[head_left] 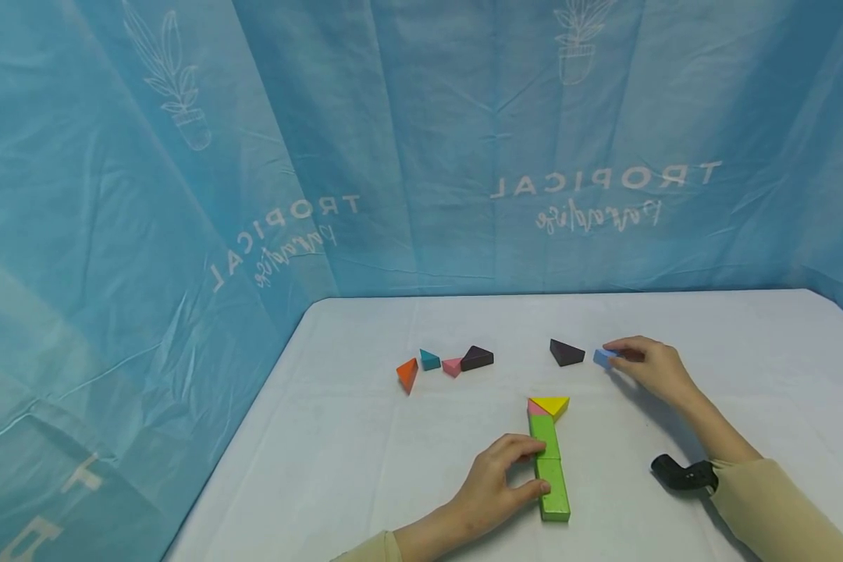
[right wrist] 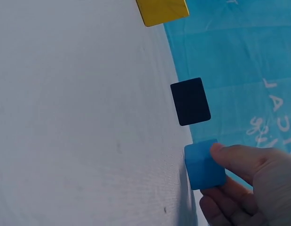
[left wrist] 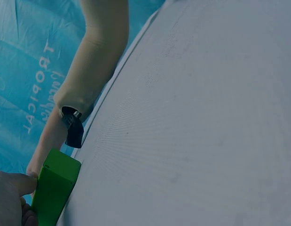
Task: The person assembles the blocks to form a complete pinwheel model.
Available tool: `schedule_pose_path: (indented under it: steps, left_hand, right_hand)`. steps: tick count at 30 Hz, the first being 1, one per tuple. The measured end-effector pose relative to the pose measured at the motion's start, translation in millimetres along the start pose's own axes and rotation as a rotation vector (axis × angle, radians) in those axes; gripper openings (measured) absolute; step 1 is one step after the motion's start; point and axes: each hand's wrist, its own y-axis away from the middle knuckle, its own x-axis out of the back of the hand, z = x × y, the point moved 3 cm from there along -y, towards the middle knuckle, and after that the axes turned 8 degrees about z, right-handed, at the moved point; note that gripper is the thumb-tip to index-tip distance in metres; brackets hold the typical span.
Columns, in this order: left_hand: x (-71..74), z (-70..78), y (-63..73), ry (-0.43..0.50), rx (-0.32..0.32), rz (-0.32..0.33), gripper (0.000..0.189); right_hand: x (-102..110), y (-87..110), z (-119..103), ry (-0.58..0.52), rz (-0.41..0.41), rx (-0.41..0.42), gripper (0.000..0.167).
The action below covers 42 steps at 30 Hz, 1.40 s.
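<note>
In the head view, two green blocks lie end to end, the nearer one (head_left: 553, 499) and the farther one (head_left: 546, 428). My left hand (head_left: 488, 488) rests against their left side, thumb on the nearer block and fingertips on the farther. A pink triangle block (head_left: 535, 408) and a yellow triangle block (head_left: 551, 405) top the row. Farther back on the right, my right hand (head_left: 652, 367) pinches a light blue block (head_left: 602, 358) between thumb and fingers. The right wrist view shows this blue block (right wrist: 204, 165) under the thumb, beside a black block (right wrist: 191, 101).
Left of the blue block sits a black block (head_left: 566, 353). Along the back left lie another black block (head_left: 478, 358), a small pink block (head_left: 452, 367), a teal block (head_left: 430, 360) and an orange block (head_left: 408, 375). Blue curtains (head_left: 449, 195) stand behind the white-covered table (head_left: 323, 437).
</note>
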Motion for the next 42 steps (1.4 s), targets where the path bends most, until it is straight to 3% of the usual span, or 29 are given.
schedule_pose_path:
  steps: [6, 23, 37, 42]
  left_hand:
    - [-0.1, 0.9, -0.7, -0.027, -0.039, 0.014, 0.041]
    - [-0.5, 0.0, 0.7, -0.016, -0.045, 0.018, 0.041]
    - [0.3, 1.2, -0.3, -0.031, -0.043, 0.018, 0.042]
    - [0.4, 1.5, -0.5, -0.037, -0.052, 0.024, 0.041]
  right_hand:
    - [-0.9, 2.3, 2.1, 0.004, 0.008, -0.029, 0.034]
    - [-2.2, 6.8, 0.8, 0.002, -0.019, -0.025, 0.035]
    - [-2.5, 3.6, -4.7, 0.000, 0.031, 0.099, 0.027]
    - [-1.5, 5.0, -0.6, -0.024, 0.004, 0.066, 0.035]
